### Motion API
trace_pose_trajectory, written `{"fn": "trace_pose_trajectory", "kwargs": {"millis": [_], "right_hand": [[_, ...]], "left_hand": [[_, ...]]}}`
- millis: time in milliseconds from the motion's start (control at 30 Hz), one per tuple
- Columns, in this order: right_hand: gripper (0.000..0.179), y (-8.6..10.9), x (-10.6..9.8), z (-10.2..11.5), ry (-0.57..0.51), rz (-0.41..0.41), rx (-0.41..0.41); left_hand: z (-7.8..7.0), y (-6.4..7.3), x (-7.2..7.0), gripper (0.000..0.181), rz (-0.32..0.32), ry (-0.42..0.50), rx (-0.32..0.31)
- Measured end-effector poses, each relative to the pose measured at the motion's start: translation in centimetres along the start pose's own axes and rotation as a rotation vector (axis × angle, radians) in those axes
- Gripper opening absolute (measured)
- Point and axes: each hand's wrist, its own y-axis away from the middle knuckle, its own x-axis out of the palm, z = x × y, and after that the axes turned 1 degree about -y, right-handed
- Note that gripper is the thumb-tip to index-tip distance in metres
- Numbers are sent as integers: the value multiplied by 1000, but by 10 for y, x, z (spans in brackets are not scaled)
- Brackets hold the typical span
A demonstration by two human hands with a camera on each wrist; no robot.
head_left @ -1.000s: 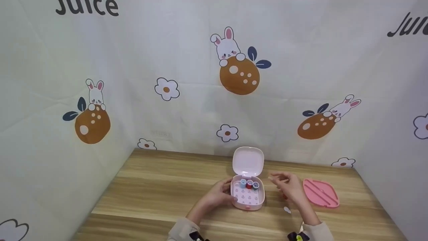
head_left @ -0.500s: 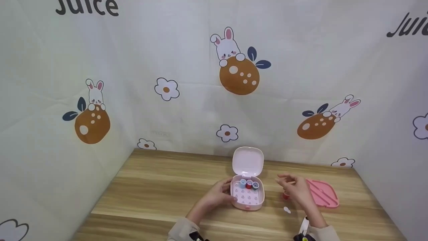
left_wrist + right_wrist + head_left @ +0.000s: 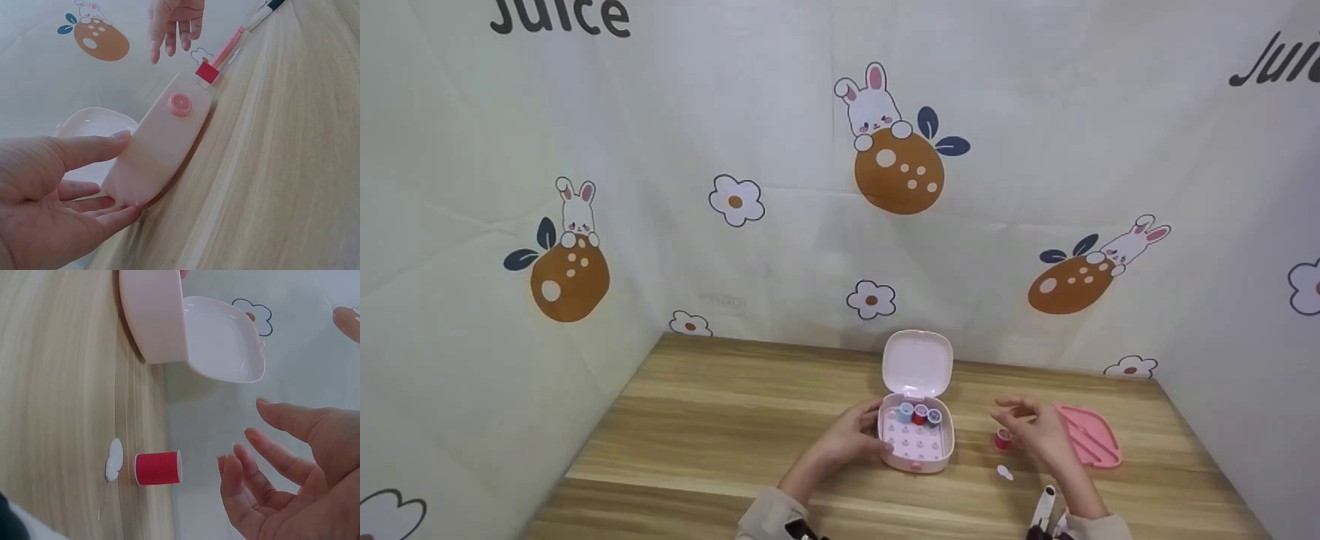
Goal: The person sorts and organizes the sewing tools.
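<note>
My left hand (image 3: 847, 435) grips the left side of an open pink sewing box (image 3: 915, 466), its thumb at the front edge in the left wrist view. Inside, along the back, stand a light blue thread spool (image 3: 906, 413), a red spool (image 3: 920, 415) and a dark teal spool (image 3: 934, 417). Another red thread spool (image 3: 158, 468) stands upright on the table to the box's right. Just above and beside it hovers my right hand (image 3: 1039, 431), fingers loosely bent, holding nothing. A white needle threader (image 3: 114, 460) with a thin wire lies in front of that spool.
A pink slotted tray (image 3: 1093, 436) lies right of the right hand, which partly covers it. Close to the right forearm is a white tool with a dark end (image 3: 1044, 506), partly hidden. Behind the box's raised lid (image 3: 918, 363) hangs a printed curtain (image 3: 780, 255).
My right hand has drawn rightward, away from the box, uncovering the red spool on the table. The left hand and the box have stayed in place.
</note>
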Motion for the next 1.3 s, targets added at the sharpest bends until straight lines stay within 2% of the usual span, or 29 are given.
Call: {"fn": "trace_pose_trajectory", "kwargs": {"millis": [133, 333, 533, 800, 1133, 1300], "right_hand": [[37, 2, -4, -1, 13, 2, 0], [40, 1, -7, -6, 9, 18, 18], [40, 0, -7, -12, 36, 20, 16], [40, -1, -8, -16, 50, 37, 30], [41, -3, -6, -25, 61, 99, 43], [41, -4, -6, -30, 13, 115, 54]], "left_hand": [[0, -1, 0, 86, 3, -18, -6], [0, -1, 0, 85, -2, 2, 0], [1, -1, 1, 84, 15, 26, 41], [1, 0, 0, 84, 7, 19, 23], [1, 0, 1, 85, 7, 13, 14], [0, 0, 1, 85, 2, 7, 12]]}}
